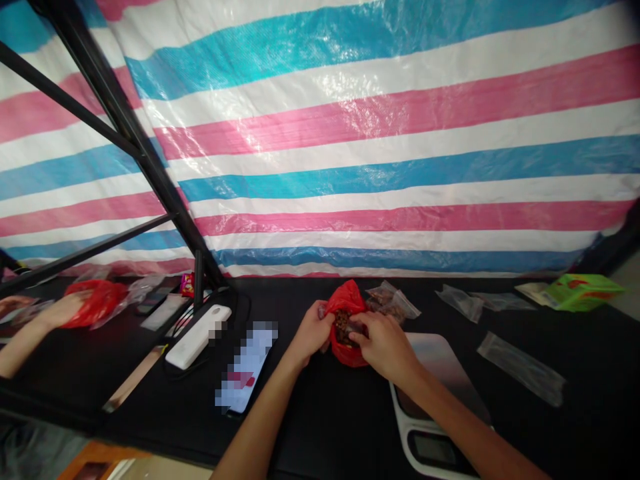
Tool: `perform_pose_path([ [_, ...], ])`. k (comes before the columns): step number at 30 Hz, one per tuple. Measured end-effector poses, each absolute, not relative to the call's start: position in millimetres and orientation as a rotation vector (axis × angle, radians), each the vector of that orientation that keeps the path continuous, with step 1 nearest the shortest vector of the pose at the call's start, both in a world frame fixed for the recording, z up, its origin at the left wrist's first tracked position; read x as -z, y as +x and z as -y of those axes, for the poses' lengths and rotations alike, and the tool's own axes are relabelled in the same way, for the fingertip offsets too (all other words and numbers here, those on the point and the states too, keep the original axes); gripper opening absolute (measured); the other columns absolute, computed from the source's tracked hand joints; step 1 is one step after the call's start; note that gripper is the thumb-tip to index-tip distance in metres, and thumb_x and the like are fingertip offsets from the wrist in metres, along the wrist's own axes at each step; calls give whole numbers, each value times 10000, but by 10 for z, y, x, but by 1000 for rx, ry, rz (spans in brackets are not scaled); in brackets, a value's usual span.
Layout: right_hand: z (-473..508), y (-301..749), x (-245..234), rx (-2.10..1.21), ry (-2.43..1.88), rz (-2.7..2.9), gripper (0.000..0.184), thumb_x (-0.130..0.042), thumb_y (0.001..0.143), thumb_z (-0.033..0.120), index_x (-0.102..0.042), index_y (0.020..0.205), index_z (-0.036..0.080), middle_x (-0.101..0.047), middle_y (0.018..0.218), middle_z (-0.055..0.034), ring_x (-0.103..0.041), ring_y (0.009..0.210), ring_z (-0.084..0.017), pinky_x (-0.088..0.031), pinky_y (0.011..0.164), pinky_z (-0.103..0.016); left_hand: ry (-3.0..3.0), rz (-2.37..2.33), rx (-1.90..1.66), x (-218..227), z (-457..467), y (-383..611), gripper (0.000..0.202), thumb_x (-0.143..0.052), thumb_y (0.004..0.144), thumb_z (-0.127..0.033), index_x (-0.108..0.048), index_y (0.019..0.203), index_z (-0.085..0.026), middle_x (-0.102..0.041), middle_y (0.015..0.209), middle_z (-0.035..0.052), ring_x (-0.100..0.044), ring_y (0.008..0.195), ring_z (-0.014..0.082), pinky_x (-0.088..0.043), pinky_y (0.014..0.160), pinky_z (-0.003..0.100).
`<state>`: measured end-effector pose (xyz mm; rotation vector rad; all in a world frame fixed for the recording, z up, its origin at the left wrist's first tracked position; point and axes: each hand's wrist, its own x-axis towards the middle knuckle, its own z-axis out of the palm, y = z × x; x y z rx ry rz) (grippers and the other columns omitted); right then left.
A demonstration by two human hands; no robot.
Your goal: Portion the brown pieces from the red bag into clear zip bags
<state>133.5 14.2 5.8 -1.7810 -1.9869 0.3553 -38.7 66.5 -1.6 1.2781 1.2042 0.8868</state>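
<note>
Okay, so on my feed the main thing is a red plastic bag (346, 327) sitting on the table (320, 427), right in front of the person and full of lumpy brown bits (342, 327), maybe nuts or dried food, can't really tell. The left hand (310, 333) has its fingers curled around the bag's side, and the right hand (385, 343) has its fingers pressed together at the bag's mouth, pinching the red plastic.

Just behind sits a clear bag of brown stuff (393, 302), and a kitchen scale (440, 393) is right under the right forearm. Further right are empty-looking clear bags (520, 369) and a green box (583, 292). To the left lie a blurred-out phone (245, 367) and a white power bank (197, 337). Past a black metal frame (135, 147), a striped tarp (350, 133) hangs behind everything.
</note>
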Motion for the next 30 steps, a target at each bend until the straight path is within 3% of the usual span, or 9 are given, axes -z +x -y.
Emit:
perform_pose_path([
  [4, -146, 1367, -57, -429, -1735, 1997, 294, -700, 871, 218, -776, 1155, 209, -807, 1123, -92, -723, 1094, -300, -466, 976, -407, 1270, -1175, -882, 3, -648, -396, 236, -623, 897, -320, -595, 1083, -179, -566, 624, -68, -459, 417, 73, -350, 442, 178],
  [10, -150, 1407, -46, -464, -1681, 1944, 323, -699, 849, 194, -772, 1163, 219, -812, 1136, -94, -749, 1063, -290, -519, 922, -379, 1198, -1100, -1015, 29, -686, -399, 276, -711, 871, -328, -629, 1072, -158, -699, 889, 37, -650, 735, 121, -500, 669, 207],
  [18, -225, 1511, 48, -701, -1452, 1725, 235, -652, 883, 214, -726, 1106, 219, -820, 1037, -75, -771, 985, -243, -569, 943, -377, 1297, -1035, -1025, 51, -704, -461, 658, -750, 844, -576, -493, 1302, -181, -714, 892, 37, -694, 775, 168, -550, 736, 272],
  [22, -223, 1561, 72, -742, -1392, 1643, 238, -638, 886, 227, -695, 1115, 196, -801, 1069, -86, -755, 1011, -244, -579, 958, -405, 1495, -1123, -1035, 37, -723, -536, 712, -710, 904, -521, -396, 1432, -160, -724, 1006, 79, -708, 926, 203, -542, 908, 345],
  [25, -203, 1594, 61, -737, -1391, 1618, 240, -632, 894, 251, -691, 1118, 191, -792, 1070, -93, -748, 1008, -253, -581, 955, -425, 1643, -1224, -1124, 15, -742, -577, 688, -704, 914, -485, -422, 1449, -156, -696, 1094, 103, -682, 1055, 233, -483, 1026, 385],
  [30, -186, 1630, -47, -747, -1300, 1596, 227, -635, 913, 287, -689, 1118, 206, -788, 1066, -77, -745, 998, -248, -575, 960, -421, 1759, -1271, -1301, -95, -715, -561, 631, -652, 947, -472, -440, 1471, -190, -643, 1148, 94, -653, 1042, 213, -480, 990, 339],
])
